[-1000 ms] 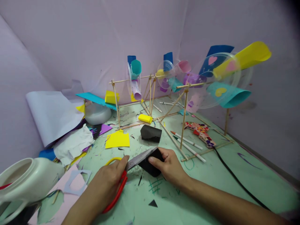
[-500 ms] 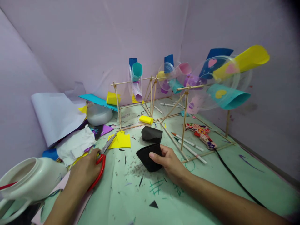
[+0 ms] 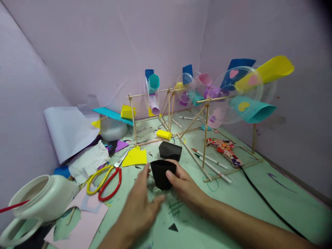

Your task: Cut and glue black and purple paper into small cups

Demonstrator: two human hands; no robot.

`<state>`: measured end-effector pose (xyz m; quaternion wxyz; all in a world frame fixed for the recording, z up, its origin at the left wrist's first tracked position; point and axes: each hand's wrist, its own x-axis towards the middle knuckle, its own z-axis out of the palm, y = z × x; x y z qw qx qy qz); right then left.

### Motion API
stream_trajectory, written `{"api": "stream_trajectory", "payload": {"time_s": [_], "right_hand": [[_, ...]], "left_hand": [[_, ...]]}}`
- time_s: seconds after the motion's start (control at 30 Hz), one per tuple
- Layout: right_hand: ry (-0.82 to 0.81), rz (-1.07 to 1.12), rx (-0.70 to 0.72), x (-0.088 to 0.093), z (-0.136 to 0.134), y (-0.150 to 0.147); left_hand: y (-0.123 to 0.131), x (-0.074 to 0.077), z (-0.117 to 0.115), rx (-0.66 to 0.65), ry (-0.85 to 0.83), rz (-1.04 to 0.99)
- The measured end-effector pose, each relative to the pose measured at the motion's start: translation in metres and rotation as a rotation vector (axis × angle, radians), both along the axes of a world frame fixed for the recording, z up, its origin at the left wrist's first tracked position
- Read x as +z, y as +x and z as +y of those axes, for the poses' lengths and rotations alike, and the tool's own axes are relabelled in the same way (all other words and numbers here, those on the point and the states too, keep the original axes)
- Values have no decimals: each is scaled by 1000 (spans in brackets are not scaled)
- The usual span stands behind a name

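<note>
My right hand grips a black paper cup shape, thumb on its front, its opening facing up. Just left of it, my left hand is empty, with thumb and fingers spread apart and a little blurred. A second black paper piece, folded like a short tube, lies right behind the held one. Scissors with one red and one yellow handle rest on the table to the left, blades pointing away. By their tips lies a cut yellow sheet.
Stick frames carry clear plastic discs with coloured paper cups at the back and right. A flower-patterned glue gun with a black cord lies right, near markers. A white watering can stands left. Paper scraps lie behind it.
My left hand has let go of the scissors, now lying on the table, and moved right towards the black paper cup. My right hand has tipped the cup more upright.
</note>
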<state>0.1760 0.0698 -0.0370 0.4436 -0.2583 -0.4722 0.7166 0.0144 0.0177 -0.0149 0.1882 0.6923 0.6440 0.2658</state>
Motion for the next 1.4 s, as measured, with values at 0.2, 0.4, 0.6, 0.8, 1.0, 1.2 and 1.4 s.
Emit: {"api": "stream_trajectory", "payload": {"time_s": [0.2, 0.4, 0.6, 0.8, 1.0, 1.2, 1.4], "right_hand": [[249, -215, 282, 8, -17, 5], [340, -300, 196, 12, -4, 10], [523, -310, -17, 10, 7, 7], [379, -399, -127, 7, 8, 3], [246, -390, -137, 7, 8, 2], [165, -394, -125, 0, 10, 2], [291, -358, -168, 11, 9, 7]], "left_hand": [[23, -6, -1, -84, -2, -231], [16, 3, 5, -28, 1, -300], [23, -2, 2, 26, 19, -420], [18, -2, 3, 86, 60, -497], [16, -2, 5, 196, 67, -637], [18, 0, 4, 154, 12, -710], [15, 1, 6, 136, -18, -716]]}}
